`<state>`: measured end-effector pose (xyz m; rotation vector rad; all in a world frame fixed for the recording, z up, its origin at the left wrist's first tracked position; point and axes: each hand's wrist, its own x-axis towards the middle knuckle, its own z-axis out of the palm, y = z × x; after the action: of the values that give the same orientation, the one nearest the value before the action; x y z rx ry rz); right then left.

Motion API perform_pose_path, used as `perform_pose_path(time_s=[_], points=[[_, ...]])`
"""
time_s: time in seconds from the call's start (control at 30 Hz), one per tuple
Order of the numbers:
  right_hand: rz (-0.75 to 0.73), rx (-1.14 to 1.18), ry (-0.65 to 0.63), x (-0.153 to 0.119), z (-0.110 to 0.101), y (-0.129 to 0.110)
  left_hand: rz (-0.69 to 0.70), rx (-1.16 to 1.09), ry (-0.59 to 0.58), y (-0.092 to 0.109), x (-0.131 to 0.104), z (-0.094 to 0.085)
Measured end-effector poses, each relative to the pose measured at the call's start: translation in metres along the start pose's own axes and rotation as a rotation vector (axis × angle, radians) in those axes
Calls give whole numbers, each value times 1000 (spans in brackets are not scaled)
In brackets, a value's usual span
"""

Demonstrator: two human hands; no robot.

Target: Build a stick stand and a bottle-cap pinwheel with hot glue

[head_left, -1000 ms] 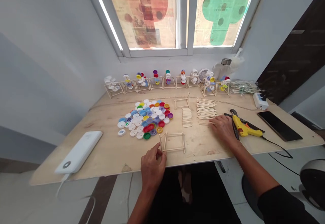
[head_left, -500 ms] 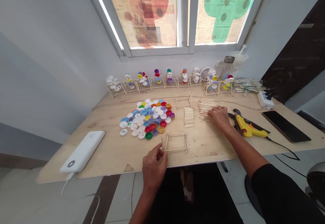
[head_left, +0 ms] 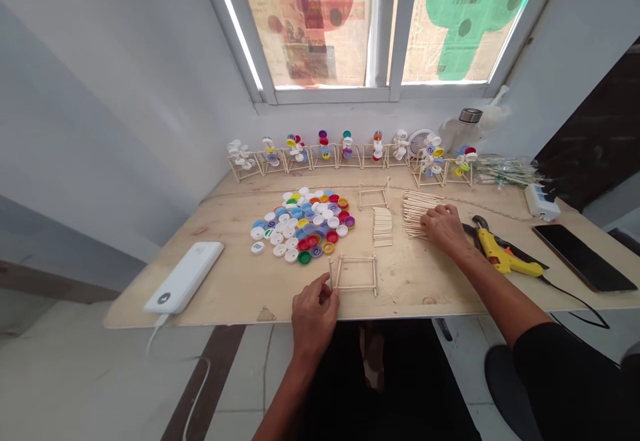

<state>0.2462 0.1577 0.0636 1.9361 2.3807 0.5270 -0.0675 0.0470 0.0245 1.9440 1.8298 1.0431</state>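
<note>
At lower centre, the left hand, nearly closed, pinches the boxy pale-wood stick frame, best steadied gently while the half-curled right hand, hold unclear, separates one stick from the flat beige wooden-stick pile right of centre.

The left hand is held low, thumb and forefinger curled. The right arm is stretched farther forward, the right hand turned palm-down, fingers bent.
</note>
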Motion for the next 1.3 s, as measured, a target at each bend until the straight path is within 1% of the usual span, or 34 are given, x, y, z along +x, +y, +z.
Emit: perform_pose_path(time_s=[0.57,0.67,0.77,0.87,0.93,0.97,1.03,1.07,1.1,1.17,1.2,1.23,1.3], points=[[-15,36,-106,9,-2,2,-14,-31,-7,-1,1,2],[5,70,-94,9,-3,0,-15,-19,4,0,0,1],[42,117,-48,8,-8,0,-33,-30,-18,2,0,0],[131,161,33,7,-23,10,-46,-51,-35,2,0,0],[210,205,123,6,-42,20,-44,-57,-37,1,1,0],[250,242,190,4,-53,25,-42,-57,-35,1,1,0],[333,472,461,-1,-79,30,-42,-52,-24,1,1,-1],[356,558,549,-4,-92,29,-45,-54,-18,1,1,-1],[370,632,598,-8,-104,26,-49,-62,-14,1,0,-1],[337,748,618,-14,-121,13,-59,-93,-10,2,0,-1],[286,794,594,-17,-125,3,-66,-114,-7,2,0,-2],[216,827,548,-19,-127,-8,-72,-135,1,3,0,-2],[68,875,431,-21,-124,-32,-82,-178,29,4,-1,-3]])
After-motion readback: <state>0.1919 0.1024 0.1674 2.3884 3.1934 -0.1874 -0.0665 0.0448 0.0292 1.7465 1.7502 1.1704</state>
